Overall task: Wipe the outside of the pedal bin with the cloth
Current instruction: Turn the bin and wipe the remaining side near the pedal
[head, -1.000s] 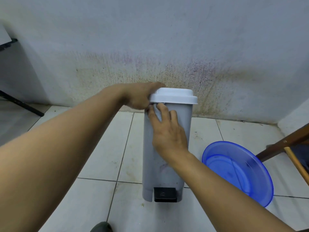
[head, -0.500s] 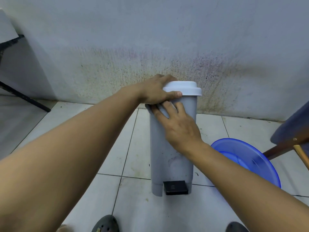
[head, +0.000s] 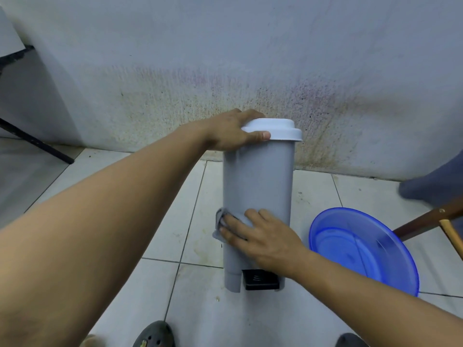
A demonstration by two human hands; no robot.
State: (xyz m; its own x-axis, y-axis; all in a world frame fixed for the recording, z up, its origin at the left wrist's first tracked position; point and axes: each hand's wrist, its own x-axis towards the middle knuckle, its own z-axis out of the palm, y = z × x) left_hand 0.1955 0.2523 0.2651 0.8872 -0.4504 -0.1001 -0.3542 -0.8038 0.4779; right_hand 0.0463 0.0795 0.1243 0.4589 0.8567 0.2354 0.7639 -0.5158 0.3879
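A tall grey pedal bin (head: 263,176) stands upright on the tiled floor, with a white lid (head: 278,130) and a black pedal (head: 260,280) at its foot. My left hand (head: 230,132) grips the top left edge of the bin at the lid, thumb along the lid's rim. My right hand (head: 260,236) lies flat on the lower front of the bin and presses a grey cloth (head: 221,222) against it. Only the cloth's left edge shows past my fingers.
A blue plastic basin (head: 363,249) sits on the floor right of the bin. A wooden chair leg (head: 426,221) and dark fabric (head: 436,186) are at the far right. A stained wall (head: 225,71) is just behind the bin. My dark shoes (head: 155,335) show at the bottom edge.
My right hand has slid with the cloth from just under the lid down to the bin's lower front. My left hand has stayed on the lid's edge.
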